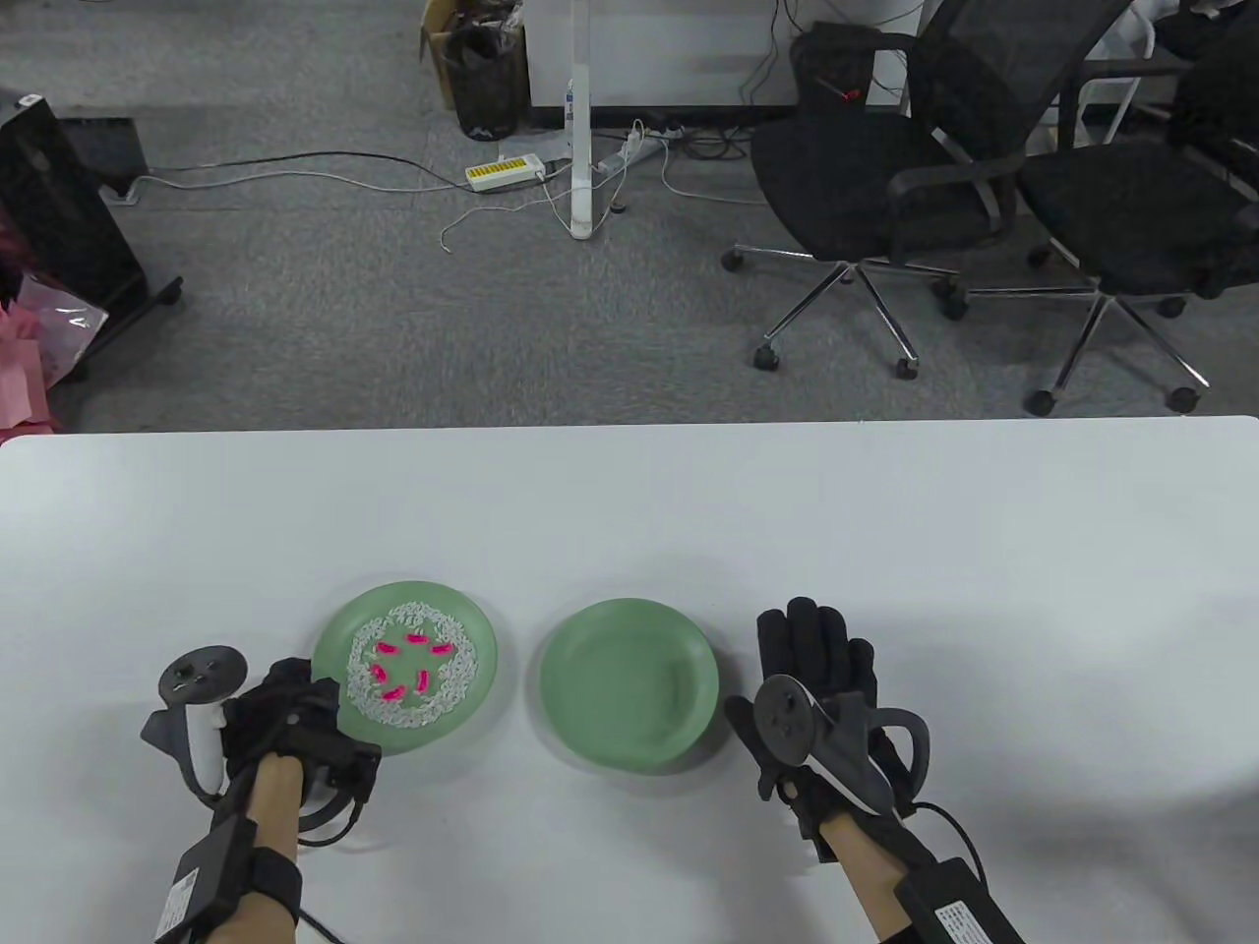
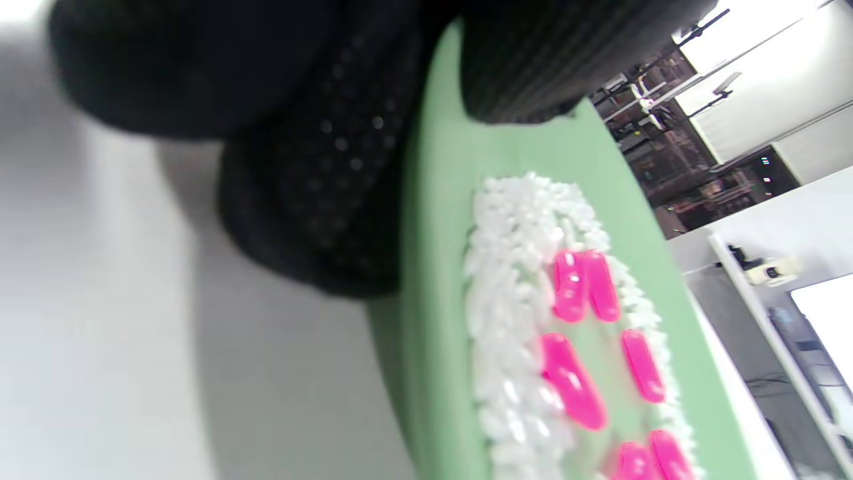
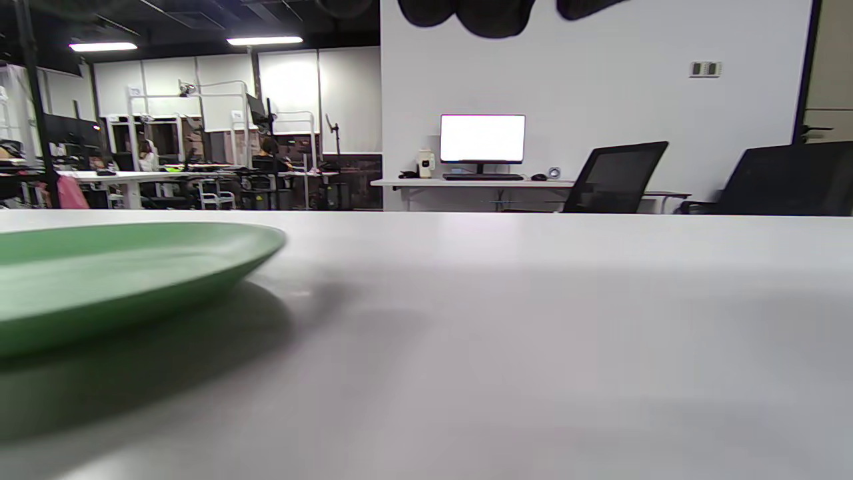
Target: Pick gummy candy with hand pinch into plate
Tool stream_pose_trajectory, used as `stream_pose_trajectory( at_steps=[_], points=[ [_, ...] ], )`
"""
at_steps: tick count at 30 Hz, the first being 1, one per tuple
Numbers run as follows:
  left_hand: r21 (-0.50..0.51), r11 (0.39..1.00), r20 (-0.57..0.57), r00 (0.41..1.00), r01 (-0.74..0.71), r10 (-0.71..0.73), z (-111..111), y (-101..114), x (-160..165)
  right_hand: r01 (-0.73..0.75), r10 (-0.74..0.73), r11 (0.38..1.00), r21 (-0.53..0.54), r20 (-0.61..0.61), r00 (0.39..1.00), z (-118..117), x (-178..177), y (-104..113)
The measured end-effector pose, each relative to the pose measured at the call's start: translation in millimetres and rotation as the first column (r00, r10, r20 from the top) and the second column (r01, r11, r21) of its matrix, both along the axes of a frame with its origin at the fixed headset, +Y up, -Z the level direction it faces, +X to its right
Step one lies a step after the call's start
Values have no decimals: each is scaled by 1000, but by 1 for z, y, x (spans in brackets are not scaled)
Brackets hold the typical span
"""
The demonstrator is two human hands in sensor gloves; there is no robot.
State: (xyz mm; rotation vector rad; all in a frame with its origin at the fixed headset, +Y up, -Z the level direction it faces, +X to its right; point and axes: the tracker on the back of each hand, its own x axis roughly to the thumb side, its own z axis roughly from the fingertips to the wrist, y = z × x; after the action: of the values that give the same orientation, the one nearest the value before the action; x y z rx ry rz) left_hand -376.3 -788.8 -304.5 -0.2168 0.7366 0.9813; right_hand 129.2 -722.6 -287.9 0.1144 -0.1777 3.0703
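A green plate [image 1: 334, 639] at the left holds a ring of white rice [image 1: 457, 678] with several pink gummy candies [image 1: 413, 664] inside it. My left hand [image 1: 300, 693] grips this plate's near-left rim. In the left wrist view the thumb [image 2: 533, 60] lies over the rim [image 2: 433, 267] and the fingers [image 2: 313, 200] sit under it, close to the gummies [image 2: 573, 380]. An empty green plate [image 1: 628, 685] lies to the right. My right hand [image 1: 811, 654] rests flat on the table beside it, fingers stretched out and holding nothing.
The white table [image 1: 885, 531] stretches far back and to the right. The empty plate's rim [image 3: 100, 273] shows at the left of the right wrist view. Office chairs [image 1: 885, 187] stand on the floor beyond the table's far edge.
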Motion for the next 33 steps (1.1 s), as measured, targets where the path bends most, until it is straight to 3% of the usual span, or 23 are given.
stream_pose_trajectory(
  at_steps=[5, 11, 16, 22, 33],
  points=[
    [43, 995, 72, 994, -85, 81, 21, 10, 4, 112, -108, 993, 39, -89, 990, 9, -33, 15],
    [90, 982, 131, 979, -166, 153, 41, 33, 32, 270, -254, 962, 31, -257, 932, 25, -108, 45],
    [133, 980, 166, 978, -150, 127, 47, 50, 50, 190, -172, 981, 33, -296, 940, 21, -179, 50],
    [146, 977, 193, 973, -154, 124, 49, 55, 57, 182, -168, 983, 25, -278, 946, 8, -210, 42],
    [141, 971, 174, 970, -196, 170, 50, 53, 56, 155, -147, 988, 11, -257, 955, 4, -209, 31]
  ],
)
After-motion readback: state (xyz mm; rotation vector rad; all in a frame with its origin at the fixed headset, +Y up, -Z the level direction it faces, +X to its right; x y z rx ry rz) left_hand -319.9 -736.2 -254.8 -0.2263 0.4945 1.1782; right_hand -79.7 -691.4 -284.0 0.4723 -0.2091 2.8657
